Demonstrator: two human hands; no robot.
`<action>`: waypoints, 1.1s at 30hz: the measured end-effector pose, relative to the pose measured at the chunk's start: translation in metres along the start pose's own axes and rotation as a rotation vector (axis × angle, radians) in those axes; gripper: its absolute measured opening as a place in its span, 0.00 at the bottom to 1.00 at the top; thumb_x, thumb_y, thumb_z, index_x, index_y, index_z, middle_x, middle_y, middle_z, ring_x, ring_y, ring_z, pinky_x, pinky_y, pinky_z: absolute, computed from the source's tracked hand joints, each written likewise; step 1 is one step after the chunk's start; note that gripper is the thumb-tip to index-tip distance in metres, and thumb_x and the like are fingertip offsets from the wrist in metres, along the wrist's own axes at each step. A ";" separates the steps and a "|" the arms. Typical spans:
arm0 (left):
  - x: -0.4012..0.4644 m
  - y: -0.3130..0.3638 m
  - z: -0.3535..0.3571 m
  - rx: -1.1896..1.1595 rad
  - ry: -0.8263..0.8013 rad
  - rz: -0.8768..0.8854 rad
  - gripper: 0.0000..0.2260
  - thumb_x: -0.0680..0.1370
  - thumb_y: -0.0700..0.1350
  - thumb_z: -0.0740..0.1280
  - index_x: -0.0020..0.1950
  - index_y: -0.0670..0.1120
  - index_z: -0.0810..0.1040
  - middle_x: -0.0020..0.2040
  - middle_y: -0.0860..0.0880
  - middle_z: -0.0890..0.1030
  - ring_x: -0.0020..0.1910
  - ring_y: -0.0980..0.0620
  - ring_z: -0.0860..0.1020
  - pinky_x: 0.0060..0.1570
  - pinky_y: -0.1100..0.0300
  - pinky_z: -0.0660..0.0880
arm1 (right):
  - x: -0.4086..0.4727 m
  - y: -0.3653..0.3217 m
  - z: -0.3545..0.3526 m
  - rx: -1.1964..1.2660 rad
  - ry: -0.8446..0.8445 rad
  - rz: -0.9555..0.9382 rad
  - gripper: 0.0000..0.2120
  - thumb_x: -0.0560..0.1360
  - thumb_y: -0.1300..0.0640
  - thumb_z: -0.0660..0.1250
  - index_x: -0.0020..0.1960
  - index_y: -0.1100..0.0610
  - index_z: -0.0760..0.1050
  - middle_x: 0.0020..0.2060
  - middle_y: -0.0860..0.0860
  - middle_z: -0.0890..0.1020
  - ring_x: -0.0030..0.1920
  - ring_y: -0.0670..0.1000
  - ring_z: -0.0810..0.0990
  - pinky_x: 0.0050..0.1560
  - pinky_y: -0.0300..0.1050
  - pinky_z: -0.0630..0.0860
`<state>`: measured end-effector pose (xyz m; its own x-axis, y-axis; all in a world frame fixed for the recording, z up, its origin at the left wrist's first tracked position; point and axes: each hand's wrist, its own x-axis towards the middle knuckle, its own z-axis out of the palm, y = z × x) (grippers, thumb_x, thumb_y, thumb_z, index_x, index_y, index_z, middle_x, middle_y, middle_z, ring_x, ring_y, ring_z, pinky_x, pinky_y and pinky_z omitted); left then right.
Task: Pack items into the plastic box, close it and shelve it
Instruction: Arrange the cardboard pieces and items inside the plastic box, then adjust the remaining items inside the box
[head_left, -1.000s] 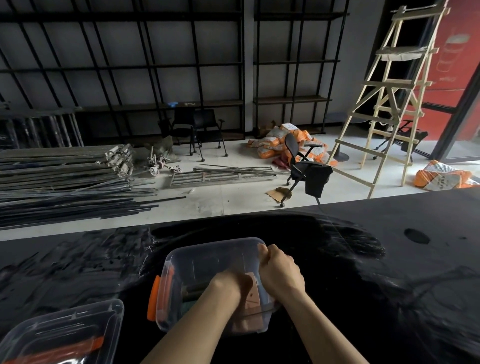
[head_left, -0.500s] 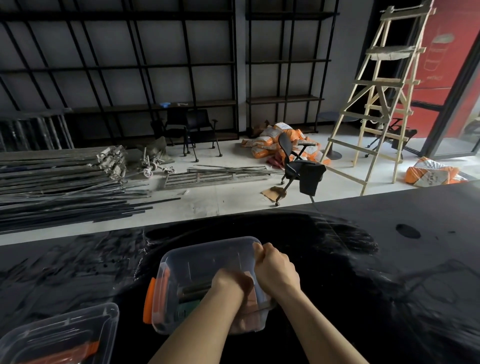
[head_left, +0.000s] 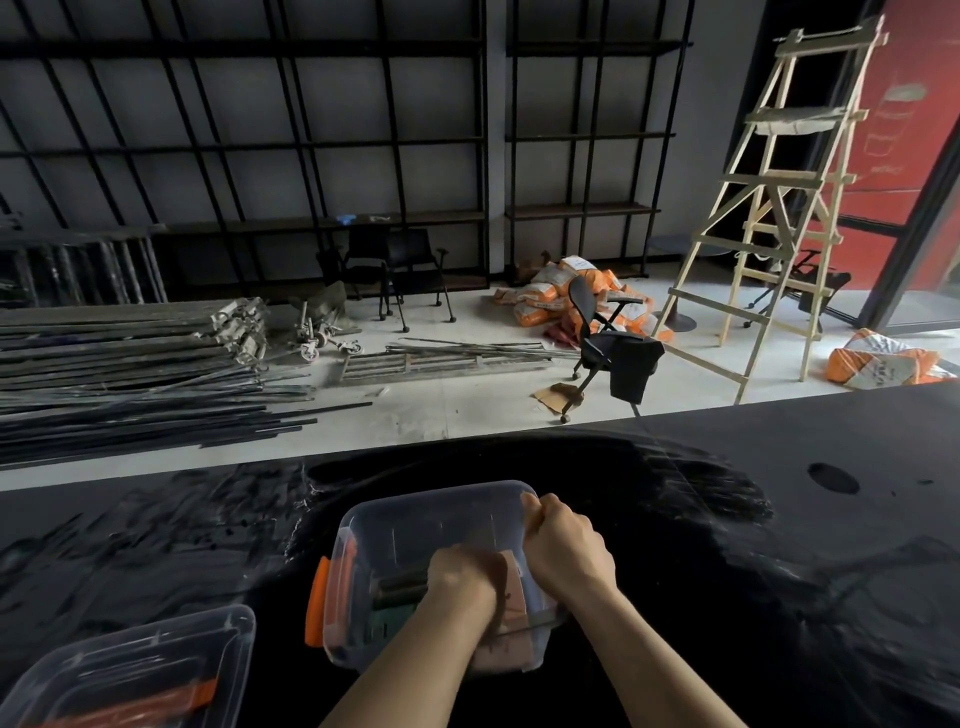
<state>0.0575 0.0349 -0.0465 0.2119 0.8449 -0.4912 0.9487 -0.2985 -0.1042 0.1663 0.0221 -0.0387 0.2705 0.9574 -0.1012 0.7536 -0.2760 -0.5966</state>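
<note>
The clear plastic box (head_left: 431, 499) stands open on the black table, an orange latch (head_left: 318, 597) on its left end. My right hand (head_left: 566, 545) is closed around the box's right rim. My left hand (head_left: 462, 577) reaches down inside the box with curled fingers, resting on the packed items: a pinkish carton (head_left: 511, 582), a dark roll (head_left: 400, 579) and something green (head_left: 389, 618). The hand hides whether it grips any of them. The box's clear lid (head_left: 130, 670), with an orange handle, lies at the table's lower left.
The black table (head_left: 779, 571) has a round hole (head_left: 832, 478) at the right. Beyond its far edge the floor holds metal bars (head_left: 130, 374), an office chair (head_left: 608, 343), a wooden ladder (head_left: 779, 208) and orange sacks. Black wall shelves (head_left: 395, 156) line the back.
Both hands and the box keep the same pose. Only my view has shifted slightly.
</note>
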 end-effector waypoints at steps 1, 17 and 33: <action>-0.002 0.001 -0.002 0.016 0.083 -0.011 0.12 0.78 0.43 0.66 0.61 0.43 0.77 0.59 0.43 0.80 0.59 0.43 0.78 0.54 0.51 0.73 | -0.001 0.001 -0.001 0.003 0.002 -0.001 0.26 0.82 0.38 0.44 0.56 0.53 0.74 0.44 0.51 0.75 0.44 0.56 0.74 0.47 0.51 0.72; -0.054 -0.096 0.017 0.128 0.309 0.042 0.18 0.78 0.39 0.66 0.66 0.52 0.77 0.66 0.48 0.74 0.67 0.46 0.70 0.66 0.45 0.65 | -0.025 -0.069 0.021 -0.550 -0.205 -0.671 0.15 0.78 0.62 0.64 0.64 0.57 0.78 0.62 0.55 0.80 0.63 0.58 0.79 0.61 0.53 0.75; -0.077 -0.116 0.022 -0.018 0.567 0.047 0.13 0.79 0.52 0.64 0.62 0.53 0.79 0.67 0.48 0.77 0.73 0.52 0.66 0.75 0.53 0.52 | 0.012 -0.030 0.038 -0.722 -0.542 -0.446 0.10 0.75 0.60 0.65 0.55 0.55 0.80 0.54 0.53 0.83 0.54 0.54 0.83 0.52 0.48 0.81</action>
<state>-0.0737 -0.0050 -0.0159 0.3420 0.9385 0.0469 0.9380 -0.3380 -0.0764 0.1244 0.0447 -0.0527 -0.2982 0.8461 -0.4418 0.9510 0.3031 -0.0614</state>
